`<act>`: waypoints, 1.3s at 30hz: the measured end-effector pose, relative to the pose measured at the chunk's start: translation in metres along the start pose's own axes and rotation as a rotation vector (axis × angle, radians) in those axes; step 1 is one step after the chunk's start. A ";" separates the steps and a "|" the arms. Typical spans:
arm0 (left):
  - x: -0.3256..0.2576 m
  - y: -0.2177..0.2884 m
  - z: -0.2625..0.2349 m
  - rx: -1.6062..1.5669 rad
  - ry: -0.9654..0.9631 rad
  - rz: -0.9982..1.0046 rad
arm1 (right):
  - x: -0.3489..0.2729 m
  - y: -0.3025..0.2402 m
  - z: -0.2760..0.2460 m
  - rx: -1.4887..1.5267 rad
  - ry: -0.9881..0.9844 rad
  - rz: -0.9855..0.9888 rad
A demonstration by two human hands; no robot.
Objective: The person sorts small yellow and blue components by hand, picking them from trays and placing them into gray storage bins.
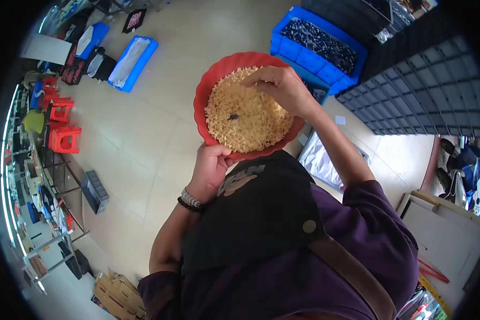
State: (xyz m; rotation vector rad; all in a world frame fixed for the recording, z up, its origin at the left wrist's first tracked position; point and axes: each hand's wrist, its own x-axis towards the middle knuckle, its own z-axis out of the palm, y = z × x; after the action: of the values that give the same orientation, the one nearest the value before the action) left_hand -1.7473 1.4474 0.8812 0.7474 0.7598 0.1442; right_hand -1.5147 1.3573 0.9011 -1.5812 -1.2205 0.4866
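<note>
While the left hand [209, 166] gripped its near rim, the red bowl [201, 114] was just beyond the apron [240, 218]. Pale bits [248, 128] filled it; above its far right edge, the right hand [287, 89] curled, its hold unclear.

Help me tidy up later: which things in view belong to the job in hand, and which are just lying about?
In the job:
- red bowl, gripped at its rim by the left hand
- pale pieces in it, under the right hand

Apparently just lying about:
- blue crate
- red stools
- grey crate
- cardboard
</note>
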 end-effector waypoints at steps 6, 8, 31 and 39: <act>0.110 0.099 -0.002 -0.067 0.101 -0.014 | 0.146 0.050 -0.023 -0.039 0.094 -0.044; 0.143 0.132 0.000 -0.032 0.085 0.004 | 0.183 0.053 -0.028 -0.345 0.034 -0.259; 0.570 0.523 0.023 0.168 -0.234 -0.358 | 0.621 0.167 -0.058 -0.870 0.215 0.234; 0.726 0.586 0.070 0.216 -0.208 -0.340 | 0.746 0.259 -0.139 -0.648 0.470 0.165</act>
State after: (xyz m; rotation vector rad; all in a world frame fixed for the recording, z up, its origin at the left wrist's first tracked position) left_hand -1.0894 2.1131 0.8866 0.8117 0.6989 -0.3229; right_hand -0.9862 1.9606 0.9174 -2.1955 -0.9231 -0.2138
